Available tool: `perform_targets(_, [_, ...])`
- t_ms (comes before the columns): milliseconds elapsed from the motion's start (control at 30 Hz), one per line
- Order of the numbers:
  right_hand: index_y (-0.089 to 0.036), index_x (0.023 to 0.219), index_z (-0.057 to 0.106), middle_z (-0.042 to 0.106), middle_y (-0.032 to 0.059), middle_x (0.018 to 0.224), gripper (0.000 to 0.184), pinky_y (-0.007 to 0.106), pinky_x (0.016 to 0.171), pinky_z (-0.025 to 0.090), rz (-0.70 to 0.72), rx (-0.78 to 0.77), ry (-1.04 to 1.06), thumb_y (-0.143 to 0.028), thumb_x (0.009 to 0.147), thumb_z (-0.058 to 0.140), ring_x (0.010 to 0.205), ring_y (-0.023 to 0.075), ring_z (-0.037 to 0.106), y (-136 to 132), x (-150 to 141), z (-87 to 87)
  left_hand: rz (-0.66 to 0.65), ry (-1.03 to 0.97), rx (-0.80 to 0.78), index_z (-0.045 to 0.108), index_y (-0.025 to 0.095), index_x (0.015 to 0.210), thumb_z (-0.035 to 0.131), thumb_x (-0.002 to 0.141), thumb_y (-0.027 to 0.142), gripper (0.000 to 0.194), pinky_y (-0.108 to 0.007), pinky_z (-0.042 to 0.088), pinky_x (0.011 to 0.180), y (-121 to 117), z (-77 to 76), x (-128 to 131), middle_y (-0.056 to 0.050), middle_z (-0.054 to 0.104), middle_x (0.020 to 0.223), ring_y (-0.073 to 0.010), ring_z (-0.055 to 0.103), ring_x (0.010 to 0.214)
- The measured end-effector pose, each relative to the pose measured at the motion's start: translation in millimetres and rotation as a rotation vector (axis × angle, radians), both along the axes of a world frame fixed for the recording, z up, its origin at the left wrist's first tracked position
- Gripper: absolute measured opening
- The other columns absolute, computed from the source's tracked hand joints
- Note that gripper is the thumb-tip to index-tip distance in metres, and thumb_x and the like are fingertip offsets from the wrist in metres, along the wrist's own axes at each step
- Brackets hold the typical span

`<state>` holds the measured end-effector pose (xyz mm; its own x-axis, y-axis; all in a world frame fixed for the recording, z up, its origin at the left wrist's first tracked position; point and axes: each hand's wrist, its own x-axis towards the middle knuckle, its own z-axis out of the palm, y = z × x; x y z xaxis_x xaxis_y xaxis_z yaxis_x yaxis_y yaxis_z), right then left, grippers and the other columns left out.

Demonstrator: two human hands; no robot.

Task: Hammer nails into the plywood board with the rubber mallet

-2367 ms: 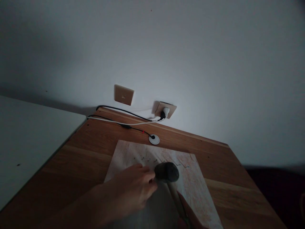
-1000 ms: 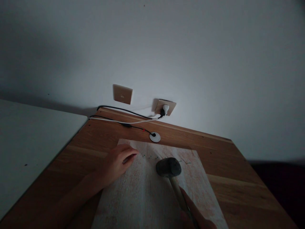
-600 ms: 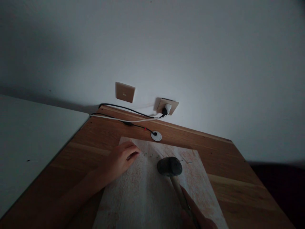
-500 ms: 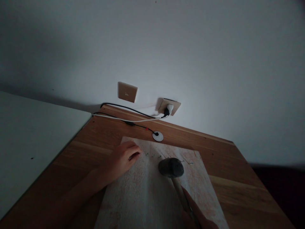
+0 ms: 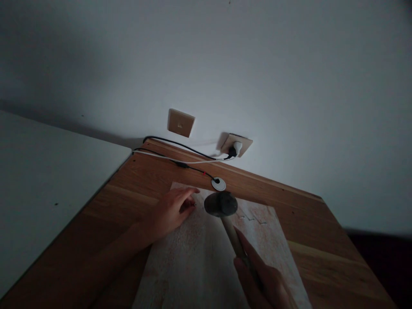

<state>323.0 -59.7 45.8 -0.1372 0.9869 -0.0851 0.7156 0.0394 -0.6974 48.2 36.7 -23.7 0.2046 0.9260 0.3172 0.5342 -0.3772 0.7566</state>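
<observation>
My right hand [image 5: 262,274] is wrapped around the handle of a mallet [image 5: 221,204] with a dark head. The head hovers over the far part of a pale, worn board [image 5: 180,262]. At the board's far left, my left hand [image 5: 174,210] rests with forefinger and thumb apart. A tiny dark nail-like piece [image 5: 195,205] shows at the thumb tip; whether the thumb touches it, I cannot tell. To the right of the mallet head, several small nails or screws [image 5: 251,219] stand in a row in the board. The head hides part of that row.
The board lies on a wooden desk [image 5: 309,257] against a white wall. Behind it are a round cable grommet [image 5: 222,186], black and white cables [image 5: 193,162] and a wall socket with plugs [image 5: 237,148]. A white panel [image 5: 61,171] borders the left side.
The mallet has moved left and farther away, towards my left hand. My left forefinger has lifted away from the thumb. The view has shifted slightly.
</observation>
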Motion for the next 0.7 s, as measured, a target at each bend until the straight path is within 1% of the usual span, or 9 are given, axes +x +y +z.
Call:
perform_targets(67, [-0.021, 0.155, 0.062, 0.084, 0.0074, 0.077, 0.067, 0.027, 0.065, 0.064, 0.017, 0.014, 0.024, -0.066, 0.109, 0.043, 0.070, 0.0241, 0.083, 6.4, -9.9, 5.9, -0.005, -0.008, -0.014, 0.064, 0.023, 0.130, 0.069, 0.088, 0.004, 0.047, -0.038, 0.058, 0.095, -0.6, 1.7, -0.6, -0.002, 0.079, 0.098, -0.0217, 0.076, 0.096])
perform_targets(133, [-0.021, 0.155, 0.063, 0.084, 0.0064, 0.075, 0.069, 0.026, 0.066, 0.064, 0.035, 0.013, 0.028, -0.068, 0.108, 0.043, 0.067, 0.0226, 0.082, 10.0, -16.5, 6.5, -0.009, -0.017, -0.024, 0.064, 0.022, 0.131, 0.070, 0.087, 0.004, 0.047, -0.039, 0.058, 0.096, -1.1, 3.8, -0.7, -0.002, 0.080, 0.100, -0.0221, 0.076, 0.096])
perform_targets(200, [-0.021, 0.155, 0.062, 0.082, 0.0044, 0.070, 0.071, 0.025, 0.064, 0.062, 0.044, 0.005, 0.010, -0.070, 0.108, 0.041, 0.062, 0.0206, 0.079, 11.7, -20.0, 3.4, -0.013, -0.034, -0.030, 0.063, 0.022, 0.132, 0.069, 0.088, 0.004, 0.048, -0.038, 0.058, 0.095, -1.3, 6.1, -0.4, -0.003, 0.080, 0.103, -0.0219, 0.076, 0.096])
perform_targets(300, [-0.019, 0.156, 0.060, 0.081, 0.0039, 0.073, 0.073, 0.026, 0.066, 0.060, 0.068, -0.004, 0.006, -0.070, 0.110, 0.037, 0.062, 0.0195, 0.078, 13.4, -22.1, -3.6, -0.011, -0.050, -0.033, 0.063, 0.022, 0.133, 0.068, 0.086, 0.004, 0.051, -0.038, 0.059, 0.094, -1.2, 7.9, 0.3, -0.004, 0.080, 0.106, -0.0226, 0.076, 0.098])
perform_targets(433, [-0.017, 0.162, 0.052, 0.080, 0.0023, 0.074, 0.072, 0.027, 0.064, 0.058, 0.131, -0.050, 0.023, -0.066, 0.112, 0.035, 0.061, 0.0192, 0.076, 14.9, -21.6, -10.1, -0.013, -0.037, -0.030, 0.062, 0.021, 0.136, 0.066, 0.085, 0.003, 0.054, -0.040, 0.059, 0.096, -0.9, 4.8, -0.2, -0.007, 0.080, 0.114, -0.0242, 0.076, 0.103])
perform_targets(567, [-0.020, 0.161, 0.053, 0.086, 0.0057, 0.087, 0.072, 0.028, 0.069, 0.059, 0.116, -0.069, 0.061, -0.068, 0.111, 0.035, 0.073, 0.0215, 0.081, 14.9, -19.5, -13.4, -0.006, -0.027, -0.017, 0.061, 0.021, 0.138, 0.068, 0.084, 0.003, 0.057, -0.042, 0.057, 0.100, -0.4, -1.2, -1.5, -0.009, 0.078, 0.122, -0.0256, 0.075, 0.110])
perform_targets(633, [-0.021, 0.161, 0.054, 0.086, 0.0051, 0.085, 0.073, 0.028, 0.068, 0.060, 0.104, -0.067, 0.059, -0.070, 0.110, 0.036, 0.070, 0.0218, 0.081, 15.0, -19.6, -14.6, 0.010, -0.031, -0.023, 0.061, 0.021, 0.138, 0.069, 0.082, 0.003, 0.059, -0.041, 0.058, 0.098, 0.0, -2.4, -1.6, -0.008, 0.078, 0.121, -0.0253, 0.075, 0.108])
perform_targets(700, [-0.020, 0.160, 0.055, 0.085, 0.0037, 0.078, 0.075, 0.029, 0.066, 0.060, 0.091, -0.066, 0.042, -0.071, 0.109, 0.038, 0.065, 0.0219, 0.080, 14.9, -21.0, -15.2, 0.020, -0.044, -0.038, 0.063, 0.020, 0.136, 0.070, 0.082, 0.002, 0.057, -0.039, 0.058, 0.094, 0.4, -1.7, -1.1, -0.007, 0.079, 0.114, -0.0241, 0.075, 0.102])
